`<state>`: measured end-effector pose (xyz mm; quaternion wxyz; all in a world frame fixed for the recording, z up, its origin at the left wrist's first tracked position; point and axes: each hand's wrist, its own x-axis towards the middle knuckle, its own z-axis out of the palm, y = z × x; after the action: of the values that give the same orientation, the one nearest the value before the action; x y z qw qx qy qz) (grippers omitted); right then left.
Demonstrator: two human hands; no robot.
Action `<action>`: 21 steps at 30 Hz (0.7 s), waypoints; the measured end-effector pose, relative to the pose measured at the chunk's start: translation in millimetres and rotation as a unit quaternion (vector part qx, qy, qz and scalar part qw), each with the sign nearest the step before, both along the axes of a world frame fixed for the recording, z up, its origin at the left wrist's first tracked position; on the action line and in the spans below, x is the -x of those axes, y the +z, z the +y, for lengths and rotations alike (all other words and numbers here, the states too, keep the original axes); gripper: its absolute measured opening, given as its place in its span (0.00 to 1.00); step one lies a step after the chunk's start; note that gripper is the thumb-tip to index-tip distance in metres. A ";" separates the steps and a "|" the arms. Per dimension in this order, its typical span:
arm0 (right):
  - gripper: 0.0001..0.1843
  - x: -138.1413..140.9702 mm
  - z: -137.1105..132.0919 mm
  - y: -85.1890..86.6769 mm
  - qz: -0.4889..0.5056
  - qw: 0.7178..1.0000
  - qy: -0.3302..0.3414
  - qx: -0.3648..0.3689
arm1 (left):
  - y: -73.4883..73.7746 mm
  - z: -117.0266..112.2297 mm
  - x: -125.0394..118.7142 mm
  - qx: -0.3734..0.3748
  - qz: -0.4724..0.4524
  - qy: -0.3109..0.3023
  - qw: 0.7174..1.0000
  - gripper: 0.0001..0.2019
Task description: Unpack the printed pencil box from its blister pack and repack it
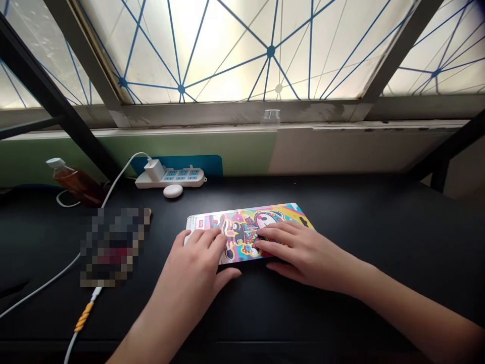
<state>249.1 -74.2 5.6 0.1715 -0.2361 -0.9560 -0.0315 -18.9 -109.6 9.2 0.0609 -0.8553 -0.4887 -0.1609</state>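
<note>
A flat, colourful package [242,232] printed with a cartoon character lies on the black desk, with a dark hang hole near its right end. My left hand [199,263] rests on its left part, fingers stretched over the near edge and the thumb out on the desk side. From the right, my right hand [299,253] lies across its right part, fingers extended over the printed face and the thumb below the near edge. Both hands touch the package without gripping it. Parts of the print are hidden under the fingers.
At the left lies a pixelated phone-like device [113,247] with a white cable [83,316]. Behind it are a tilted bottle of dark liquid [78,182], a white power strip [182,177] with a charger [154,170], and a small white oval case [173,191]. A patterned window [227,50] stands beyond.
</note>
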 end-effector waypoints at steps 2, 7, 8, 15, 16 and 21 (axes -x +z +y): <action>0.24 8.9 0.9 -1.5 -0.021 1.000 0.005 0.017 | 12.7 11.8 -0.2 0.046 0.016 -0.009 0.999 0.35; 0.41 42.3 7.5 3.8 -0.070 0.995 0.025 0.072 | 17.7 46.7 -7.1 0.187 0.031 -0.046 0.981 0.58; 0.43 49.4 9.5 4.6 -0.068 0.994 0.034 0.082 | 15.2 52.2 -7.6 0.205 0.025 -0.057 0.977 0.59; 0.50 44.0 19.7 2.7 -0.053 0.988 0.013 0.144 | -0.3 59.6 2.0 0.190 -0.032 -0.049 0.980 0.55; 0.49 33.4 20.2 2.6 -0.055 0.988 0.004 0.145 | -1.0 58.8 3.1 0.186 -0.031 -0.048 0.981 0.54; 0.28 -29.7 25.3 1.6 -0.024 0.994 -0.060 0.086 | -1.0 61.0 5.5 0.187 -0.025 -0.052 0.981 0.55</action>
<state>278.9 -48.9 7.2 0.1248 -0.3065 -0.9430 0.0350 -24.4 -48.6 8.1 -0.1209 -0.8714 -0.4667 -0.0906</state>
